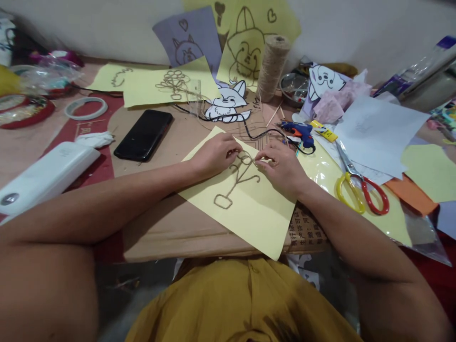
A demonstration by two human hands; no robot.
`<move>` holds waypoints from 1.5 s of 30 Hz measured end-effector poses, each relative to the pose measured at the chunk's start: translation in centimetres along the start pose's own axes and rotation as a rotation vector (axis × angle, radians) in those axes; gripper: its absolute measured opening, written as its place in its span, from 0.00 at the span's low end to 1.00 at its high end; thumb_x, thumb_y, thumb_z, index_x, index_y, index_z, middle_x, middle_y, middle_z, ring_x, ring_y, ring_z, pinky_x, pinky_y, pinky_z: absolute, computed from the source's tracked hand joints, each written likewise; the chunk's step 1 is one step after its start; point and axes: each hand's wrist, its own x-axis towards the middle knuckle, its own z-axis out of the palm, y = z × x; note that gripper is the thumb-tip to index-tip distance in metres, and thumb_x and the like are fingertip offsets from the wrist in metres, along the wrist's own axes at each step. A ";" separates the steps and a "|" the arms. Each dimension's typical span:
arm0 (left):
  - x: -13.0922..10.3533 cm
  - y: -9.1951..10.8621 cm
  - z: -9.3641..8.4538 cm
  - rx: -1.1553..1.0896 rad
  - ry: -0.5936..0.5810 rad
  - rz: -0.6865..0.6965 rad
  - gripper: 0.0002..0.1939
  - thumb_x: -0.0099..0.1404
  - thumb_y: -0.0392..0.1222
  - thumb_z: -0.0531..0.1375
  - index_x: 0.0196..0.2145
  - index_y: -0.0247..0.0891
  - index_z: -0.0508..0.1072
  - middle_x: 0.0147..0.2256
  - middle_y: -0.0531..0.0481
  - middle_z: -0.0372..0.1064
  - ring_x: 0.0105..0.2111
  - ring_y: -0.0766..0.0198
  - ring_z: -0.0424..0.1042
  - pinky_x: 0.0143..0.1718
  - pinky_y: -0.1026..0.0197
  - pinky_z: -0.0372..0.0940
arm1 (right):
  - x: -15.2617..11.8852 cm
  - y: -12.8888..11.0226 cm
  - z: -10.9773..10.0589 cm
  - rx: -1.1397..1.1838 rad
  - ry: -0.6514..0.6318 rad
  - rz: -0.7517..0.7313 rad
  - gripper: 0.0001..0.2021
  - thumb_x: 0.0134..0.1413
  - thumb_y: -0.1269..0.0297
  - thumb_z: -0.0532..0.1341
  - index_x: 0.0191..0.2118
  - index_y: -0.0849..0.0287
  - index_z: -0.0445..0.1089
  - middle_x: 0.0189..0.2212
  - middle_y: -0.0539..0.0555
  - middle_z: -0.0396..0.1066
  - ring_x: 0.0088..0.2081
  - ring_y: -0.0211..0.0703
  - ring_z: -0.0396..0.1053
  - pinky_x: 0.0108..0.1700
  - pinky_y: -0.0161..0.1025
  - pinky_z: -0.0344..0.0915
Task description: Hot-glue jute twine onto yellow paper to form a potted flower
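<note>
A yellow paper sheet (263, 204) lies at an angle in front of me. Brown twine (238, 179) on it forms a pot shape, a stem with curled side pieces and a small loop at the top. At the loop's left side, my left hand (218, 154) has its fingers curled, with the fingertips closed on the twine. My right hand (281, 167) pinches the twine at the loop's right side. Behind the hands stands the twine spool (272, 66), with loose strand trailing towards them. The exact grip under the fingertips is partly hidden.
A blue glue gun (297, 133) and its black cable lie just beyond my right hand. Scissors (351, 175) are at the right. A black phone (144, 135), tape roll (86, 109) and white device (46, 175) lie left. Paper drawings (185, 45) lean against the wall.
</note>
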 end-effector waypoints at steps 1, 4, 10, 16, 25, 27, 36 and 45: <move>-0.1 0.0 0.1 -0.003 0.007 0.011 0.14 0.72 0.36 0.57 0.43 0.34 0.84 0.41 0.41 0.78 0.46 0.52 0.76 0.49 0.53 0.71 | 0.0 0.1 0.1 0.008 -0.003 -0.009 0.03 0.62 0.70 0.67 0.37 0.54 0.78 0.39 0.55 0.76 0.44 0.49 0.73 0.48 0.48 0.68; -0.2 -0.1 0.3 -0.009 0.044 0.032 0.15 0.71 0.35 0.56 0.43 0.34 0.84 0.41 0.40 0.78 0.45 0.53 0.76 0.48 0.54 0.71 | 0.1 0.3 0.3 0.039 -0.032 -0.027 0.04 0.64 0.70 0.65 0.38 0.54 0.74 0.44 0.56 0.79 0.50 0.52 0.73 0.55 0.53 0.67; -0.3 -0.3 0.5 -0.034 0.055 0.026 0.14 0.71 0.34 0.57 0.43 0.35 0.84 0.40 0.41 0.78 0.42 0.55 0.75 0.47 0.54 0.72 | 0.3 -0.1 -0.1 0.030 -0.127 0.050 0.04 0.68 0.68 0.59 0.40 0.52 0.68 0.49 0.57 0.81 0.51 0.54 0.71 0.54 0.55 0.66; -0.3 -0.1 0.4 -0.039 0.045 0.023 0.14 0.72 0.35 0.57 0.44 0.35 0.84 0.41 0.40 0.77 0.43 0.53 0.75 0.46 0.54 0.71 | 0.3 -0.5 -0.1 -0.005 -0.168 0.045 0.04 0.69 0.67 0.58 0.40 0.51 0.67 0.52 0.57 0.81 0.52 0.57 0.69 0.57 0.58 0.63; -0.3 -0.2 0.4 -0.046 0.045 0.028 0.13 0.72 0.35 0.58 0.44 0.34 0.84 0.41 0.40 0.77 0.44 0.52 0.74 0.46 0.53 0.70 | 0.5 -0.7 0.1 0.006 -0.193 0.020 0.06 0.72 0.65 0.54 0.39 0.51 0.64 0.52 0.57 0.81 0.52 0.56 0.67 0.59 0.59 0.62; -0.3 -0.1 0.3 -0.048 0.029 0.014 0.13 0.72 0.35 0.58 0.44 0.35 0.84 0.42 0.40 0.77 0.43 0.53 0.74 0.45 0.53 0.70 | 0.6 -0.7 0.2 0.010 -0.189 0.041 0.06 0.73 0.64 0.54 0.39 0.51 0.64 0.52 0.57 0.81 0.52 0.56 0.68 0.59 0.59 0.62; -0.3 0.3 0.2 -0.044 0.035 -0.064 0.11 0.70 0.34 0.59 0.47 0.34 0.79 0.40 0.41 0.77 0.43 0.52 0.74 0.45 0.54 0.69 | 0.8 -0.6 0.4 0.023 -0.174 0.092 0.05 0.73 0.65 0.55 0.43 0.52 0.68 0.50 0.58 0.80 0.52 0.54 0.68 0.56 0.55 0.64; -0.7 0.6 -0.1 -0.094 0.137 -0.099 0.10 0.68 0.31 0.59 0.43 0.36 0.79 0.43 0.42 0.76 0.42 0.57 0.75 0.44 0.57 0.70 | 1.3 -0.8 0.3 0.022 -0.141 0.132 0.10 0.73 0.63 0.55 0.46 0.55 0.74 0.45 0.58 0.77 0.50 0.53 0.70 0.53 0.51 0.65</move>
